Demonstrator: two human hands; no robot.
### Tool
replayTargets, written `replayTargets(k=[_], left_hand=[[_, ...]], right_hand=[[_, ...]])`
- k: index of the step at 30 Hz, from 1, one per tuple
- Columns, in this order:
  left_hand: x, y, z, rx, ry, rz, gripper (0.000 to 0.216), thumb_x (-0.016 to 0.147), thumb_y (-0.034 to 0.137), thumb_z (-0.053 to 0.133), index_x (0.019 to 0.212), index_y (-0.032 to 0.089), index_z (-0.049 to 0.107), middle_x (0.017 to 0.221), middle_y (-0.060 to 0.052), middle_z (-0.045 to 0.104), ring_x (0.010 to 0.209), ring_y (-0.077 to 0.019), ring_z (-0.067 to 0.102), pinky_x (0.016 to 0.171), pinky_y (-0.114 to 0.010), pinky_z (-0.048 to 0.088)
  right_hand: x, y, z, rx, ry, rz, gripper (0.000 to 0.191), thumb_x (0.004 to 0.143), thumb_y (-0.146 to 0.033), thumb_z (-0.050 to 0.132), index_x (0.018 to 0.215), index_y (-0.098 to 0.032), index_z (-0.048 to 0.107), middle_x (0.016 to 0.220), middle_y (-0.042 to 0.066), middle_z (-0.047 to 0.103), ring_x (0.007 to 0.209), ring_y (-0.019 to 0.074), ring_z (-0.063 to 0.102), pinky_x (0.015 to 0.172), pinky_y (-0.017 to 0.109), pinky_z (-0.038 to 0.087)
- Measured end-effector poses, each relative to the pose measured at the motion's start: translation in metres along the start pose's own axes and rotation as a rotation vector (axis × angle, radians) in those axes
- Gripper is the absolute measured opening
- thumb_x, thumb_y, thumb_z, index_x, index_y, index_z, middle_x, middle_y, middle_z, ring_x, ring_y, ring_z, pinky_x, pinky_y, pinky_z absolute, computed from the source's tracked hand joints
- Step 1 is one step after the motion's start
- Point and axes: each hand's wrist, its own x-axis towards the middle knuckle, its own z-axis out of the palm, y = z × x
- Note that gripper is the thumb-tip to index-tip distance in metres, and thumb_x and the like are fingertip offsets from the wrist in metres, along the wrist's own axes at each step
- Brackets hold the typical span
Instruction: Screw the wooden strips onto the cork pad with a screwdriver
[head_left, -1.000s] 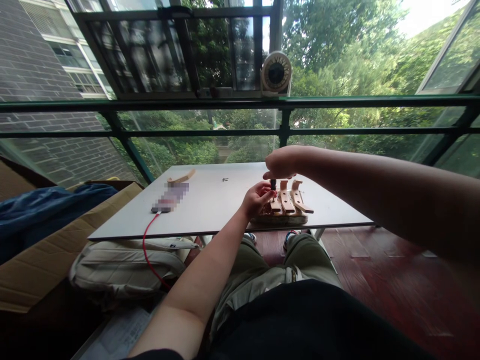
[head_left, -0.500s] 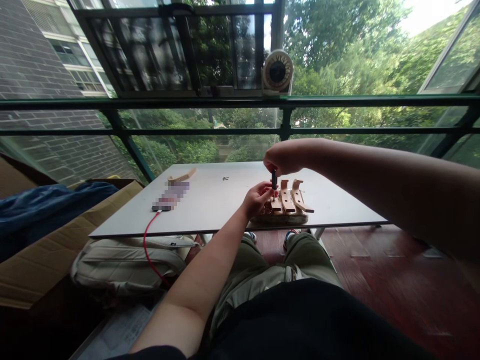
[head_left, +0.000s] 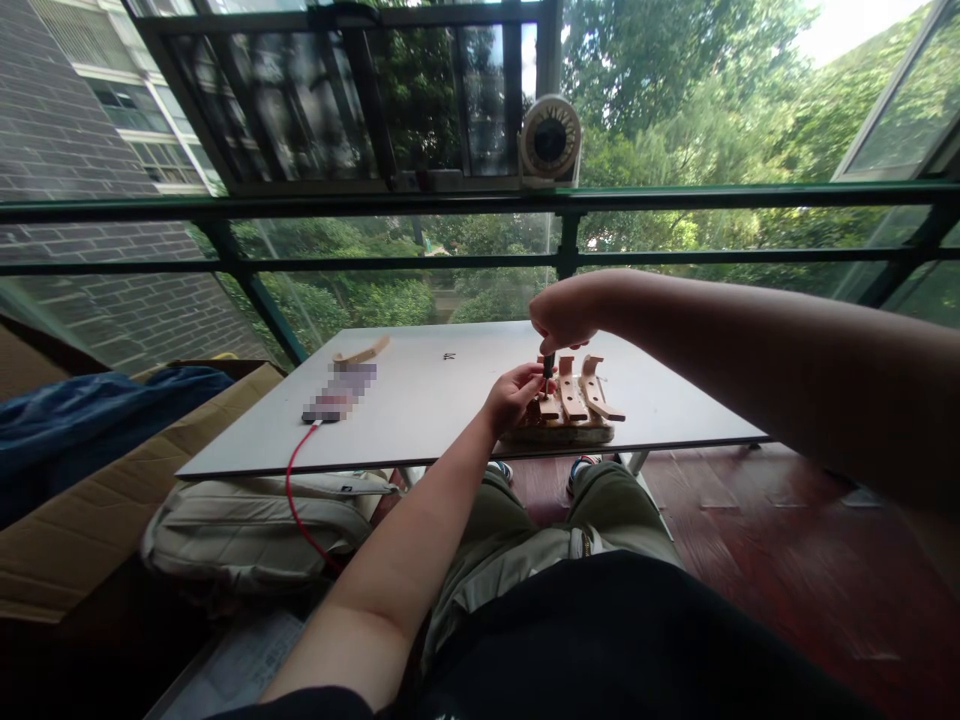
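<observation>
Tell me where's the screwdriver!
In the head view, right of centre, the screwdriver stands under the right hand, beside the left hand, over a wooden piece.

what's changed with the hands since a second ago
The right hand has turned on the screwdriver and risen slightly. Nothing was visibly taken up or let go. The left hand stayed near the tool's lower end; the curved wooden pieces stayed put.
</observation>
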Motion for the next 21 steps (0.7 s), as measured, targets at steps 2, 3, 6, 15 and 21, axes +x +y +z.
replayTargets(k=[2,3,6,15,21], left_hand=[[0.0,0.0,0.0,0.032,-0.005,0.009,0.036,0.084,0.037,0.064,0.111,0.013,0.064,0.087,-0.007,0.07,0.074,-0.0131,0.063,0.067,-0.025,0.05],[0.0,0.0,0.0,0.049,-0.004,0.017,0.034,0.083,0.033,0.064,0.11,0.013,0.064,0.089,-0.007,0.07,0.077,-0.0137,0.064,0.07,-0.026,0.051],[0.0,-0.001,-0.001,0.105,-0.003,0.035,0.031,0.077,0.019,0.062,0.107,0.014,0.065,0.093,-0.007,0.07,0.085,-0.0152,0.065,0.078,-0.028,0.052],[0.0,0.0,0.0,0.209,0.03,0.053,0.034,0.068,0.007,0.054,0.099,0.013,0.067,0.086,-0.005,0.07,0.078,-0.014,0.063,0.074,-0.027,0.051],[-0.003,0.001,-0.001,0.199,0.066,0.058,0.025,0.068,0.009,0.053,0.09,0.015,0.062,0.083,-0.003,0.068,0.069,-0.0127,0.061,0.06,-0.023,0.047]], right_hand=[[0.002,0.001,0.002,0.022,-0.01,0.008,0.041,0.09,-0.038,0.063,0.056,-0.014,0.063,0.067,0.01,0.068,0.084,0.0276,0.066,0.087,0.048,0.041],[0.003,0.001,0.003,0.034,-0.016,0.003,0.042,0.09,-0.04,0.062,0.057,-0.014,0.064,0.066,0.01,0.068,0.083,0.027,0.066,0.087,0.047,0.042],[0.006,-0.001,0.006,0.037,-0.016,-0.029,0.043,0.092,-0.042,0.059,0.059,-0.015,0.064,0.064,0.009,0.067,0.081,0.0257,0.065,0.086,0.047,0.042],[0.007,-0.01,0.004,0.009,-0.001,0.055,0.043,0.091,-0.044,0.058,0.061,-0.015,0.066,0.066,0.012,0.067,0.082,0.0291,0.066,0.086,0.049,0.044],[0.006,-0.007,0.011,0.02,0.124,0.067,0.036,0.088,-0.038,0.06,0.059,-0.017,0.064,0.066,0.013,0.066,0.085,0.0334,0.064,0.083,0.052,0.045]])
